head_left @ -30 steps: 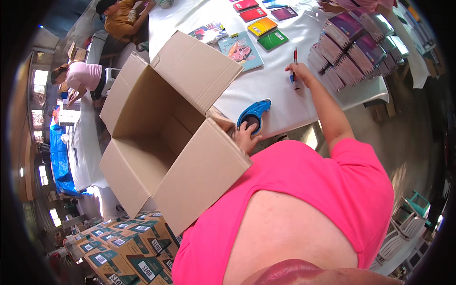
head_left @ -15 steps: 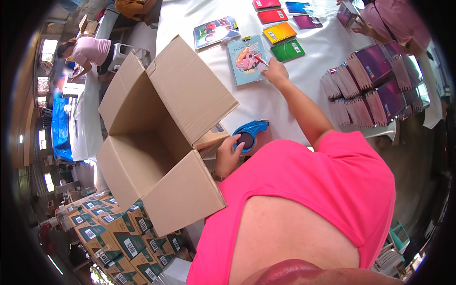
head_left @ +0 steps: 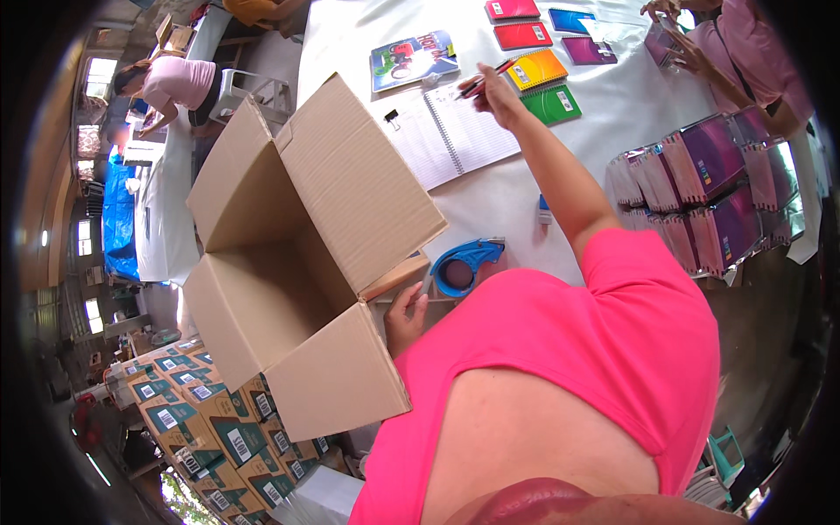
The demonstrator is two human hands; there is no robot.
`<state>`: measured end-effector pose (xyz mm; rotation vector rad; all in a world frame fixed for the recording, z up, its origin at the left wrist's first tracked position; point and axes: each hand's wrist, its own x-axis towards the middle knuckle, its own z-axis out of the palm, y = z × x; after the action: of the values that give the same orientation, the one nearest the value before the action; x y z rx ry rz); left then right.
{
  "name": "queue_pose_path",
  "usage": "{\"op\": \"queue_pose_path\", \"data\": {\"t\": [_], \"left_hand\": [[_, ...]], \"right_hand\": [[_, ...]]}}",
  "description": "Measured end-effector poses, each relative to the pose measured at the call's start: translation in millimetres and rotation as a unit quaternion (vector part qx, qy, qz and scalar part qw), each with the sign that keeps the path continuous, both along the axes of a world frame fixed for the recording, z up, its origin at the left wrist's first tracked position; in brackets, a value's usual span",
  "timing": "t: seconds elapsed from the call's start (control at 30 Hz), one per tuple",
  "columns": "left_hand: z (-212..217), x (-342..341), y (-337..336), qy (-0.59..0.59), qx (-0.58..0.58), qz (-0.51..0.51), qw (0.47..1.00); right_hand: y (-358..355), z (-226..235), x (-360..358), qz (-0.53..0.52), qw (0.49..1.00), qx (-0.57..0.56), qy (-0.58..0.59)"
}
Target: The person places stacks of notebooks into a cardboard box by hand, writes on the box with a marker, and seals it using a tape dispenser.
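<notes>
My right hand (head_left: 500, 102) is closed around a red and dark pen (head_left: 483, 80), perhaps more than one, above an open spiral notebook (head_left: 477, 144) with ruled pages. A black binder clip (head_left: 391, 115) shows on the left page. Lower down, my left hand (head_left: 407, 317) has loosely bent fingers, slightly apart, at the table's near edge. Beside it lies a blue tape dispenser (head_left: 468, 263) with a dark round core. The wrist of that hand is partly hidden by the cardboard box (head_left: 354, 179), which stands with its flaps spread.
Beyond the notebook lie an illustrated notebook (head_left: 413, 61) and small yellow (head_left: 538, 68), green (head_left: 551, 103), red and purple notebooks. Stacks of purple notebooks (head_left: 710, 166) fill the right side. A co-worker (head_left: 744, 61) handles something there. Printed cartons (head_left: 206, 407) are piled at lower left.
The spiral notebook, shut with its pink-and-blue cover showing before, now lies open. My right hand has moved up with the pen. My left hand has come off the tape dispenser.
</notes>
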<state>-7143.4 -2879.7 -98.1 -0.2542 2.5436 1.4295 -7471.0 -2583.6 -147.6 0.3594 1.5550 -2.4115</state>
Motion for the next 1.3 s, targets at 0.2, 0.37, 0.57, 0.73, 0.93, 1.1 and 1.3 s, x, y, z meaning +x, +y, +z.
{"op": "queue_pose_path", "data": {"t": [0.2, 0.37, 0.57, 0.73, 0.93, 1.1, 1.3], "left_hand": [[6, 8, -13, 0.024, -0.001, 0.057, 0.998], [2, 8, -17, 0.014, 0.003, 0.087, 0.996], [0, 8, -13, -0.001, -0.054, 0.052, 0.997], [3, 4, -11, -0.003, -0.066, 0.05, 0.997], [1, 9, -13, -0.014, -0.047, 0.066, 0.997], [-12, 22, -21, 0.013, -0.042, 0.053, 0.998], [-22, 39, -20, 0.011, 0.011, 0.105, 0.994]], "right_hand": [[0, -57, -48, -0.117, 0.991, -0.003, 0.061], [-1, -69, -55, -0.108, 0.964, 0.215, 0.114], [1, -92, -60, -0.192, 0.879, 0.394, 0.188], [-5, -89, -57, -0.174, 0.881, 0.398, 0.187], [-7, -87, -56, -0.16, 0.875, 0.424, 0.173], [-2, -68, -53, -0.191, 0.915, 0.334, 0.125], [-3, -35, 29, 0.006, 0.751, 0.659, -0.049]]}}
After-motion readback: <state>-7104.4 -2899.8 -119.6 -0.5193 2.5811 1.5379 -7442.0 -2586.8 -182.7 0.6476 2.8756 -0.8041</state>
